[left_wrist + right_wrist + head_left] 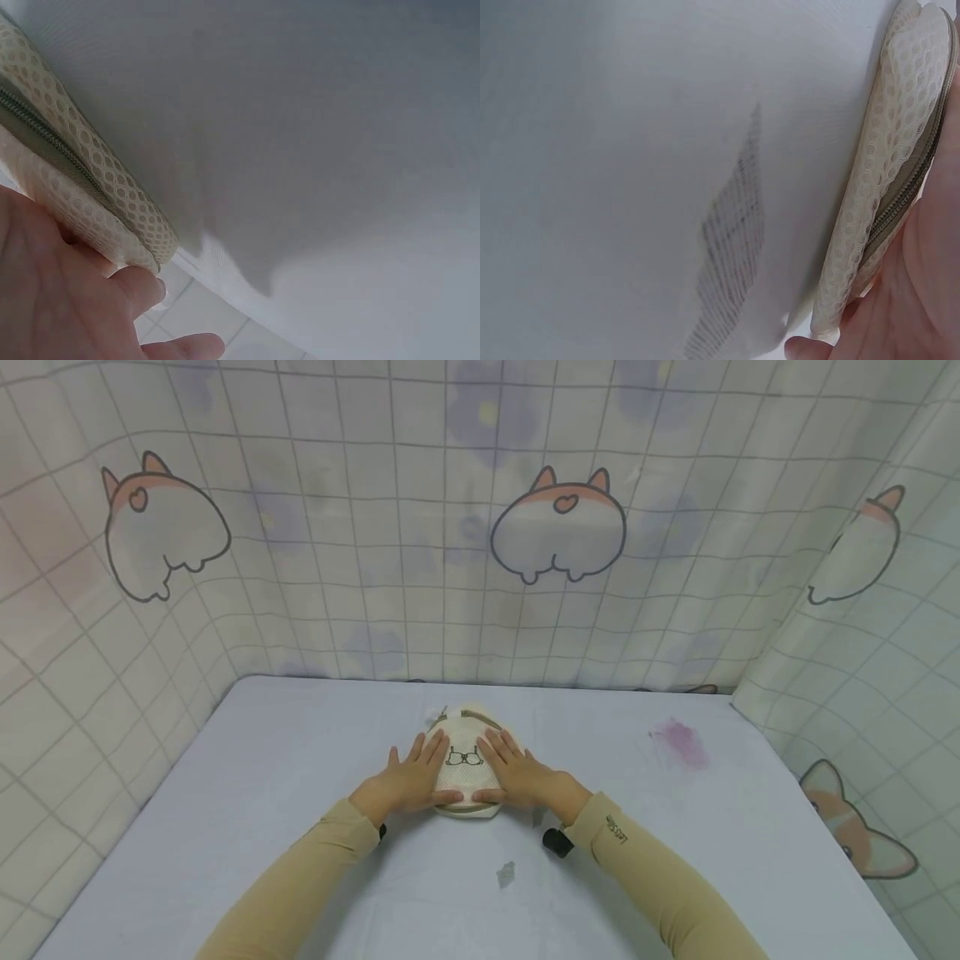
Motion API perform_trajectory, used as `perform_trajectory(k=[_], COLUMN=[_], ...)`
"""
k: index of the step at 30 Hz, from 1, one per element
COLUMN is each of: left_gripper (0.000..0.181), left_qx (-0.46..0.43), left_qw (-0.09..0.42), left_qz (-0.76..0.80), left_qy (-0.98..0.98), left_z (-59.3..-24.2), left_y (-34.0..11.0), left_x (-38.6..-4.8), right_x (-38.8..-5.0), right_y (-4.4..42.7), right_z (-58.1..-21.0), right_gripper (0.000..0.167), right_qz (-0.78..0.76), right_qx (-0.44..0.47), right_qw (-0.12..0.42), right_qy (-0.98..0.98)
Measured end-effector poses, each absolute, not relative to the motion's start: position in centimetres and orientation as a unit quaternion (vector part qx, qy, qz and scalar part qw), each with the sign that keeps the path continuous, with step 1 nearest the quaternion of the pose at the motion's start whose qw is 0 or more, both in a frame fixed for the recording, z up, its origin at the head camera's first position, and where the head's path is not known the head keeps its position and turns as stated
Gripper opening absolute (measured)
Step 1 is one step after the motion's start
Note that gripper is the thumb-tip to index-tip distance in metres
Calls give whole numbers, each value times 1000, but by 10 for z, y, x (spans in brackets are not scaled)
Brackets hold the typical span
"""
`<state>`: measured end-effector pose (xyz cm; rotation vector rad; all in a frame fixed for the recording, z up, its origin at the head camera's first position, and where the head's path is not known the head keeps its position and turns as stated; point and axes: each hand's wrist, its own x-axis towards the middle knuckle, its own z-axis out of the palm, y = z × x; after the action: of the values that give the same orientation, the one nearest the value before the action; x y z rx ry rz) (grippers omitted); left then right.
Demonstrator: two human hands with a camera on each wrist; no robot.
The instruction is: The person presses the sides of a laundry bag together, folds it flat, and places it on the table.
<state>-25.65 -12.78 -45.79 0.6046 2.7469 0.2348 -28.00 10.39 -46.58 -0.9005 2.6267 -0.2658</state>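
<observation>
A cream mesh laundry bag (463, 779) with a line drawing like a bra or glasses on top lies on the white table. My left hand (412, 781) rests on its left side, fingers straight and pointing away from me. Mirroring it, my right hand (529, 779) lies on the right side, also with straight fingers. Both thumbs point inward along the near part of the bag. In the left wrist view, the bag's honeycomb mesh edge (112, 176) and a dark zipper (52, 140) show. The right wrist view shows the zipper (900, 202) beside my palm.
The white tabletop (262, 793) is bordered at the back and sides by a grid-patterned curtain (337, 568). A grey patch (506, 874) marks the table in front of the bag, and a pink stain (682, 743) lies at the back right.
</observation>
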Motion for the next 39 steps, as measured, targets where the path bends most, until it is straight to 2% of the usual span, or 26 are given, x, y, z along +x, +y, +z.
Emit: perform_trajectory(k=[19,27,39], left_gripper=[101,101,97], left_qx=[206,216,218], left_qw=[152,130,111], left_qz=[45,65,94], left_qy=[966,966,965], left_z=[-463,-458,-450], left_y=[-119,-125,-132], left_x=[-264,-267,-266], right_x=[-284,-283,-283], right_y=[113,108,107], right_z=[-465,-456,-440], right_gripper=[94,95,93], right_qz=[-96,-81,-67], right_qx=[-325,-323,-323], right_qw=[174,139,128], right_qy=[925,933,935])
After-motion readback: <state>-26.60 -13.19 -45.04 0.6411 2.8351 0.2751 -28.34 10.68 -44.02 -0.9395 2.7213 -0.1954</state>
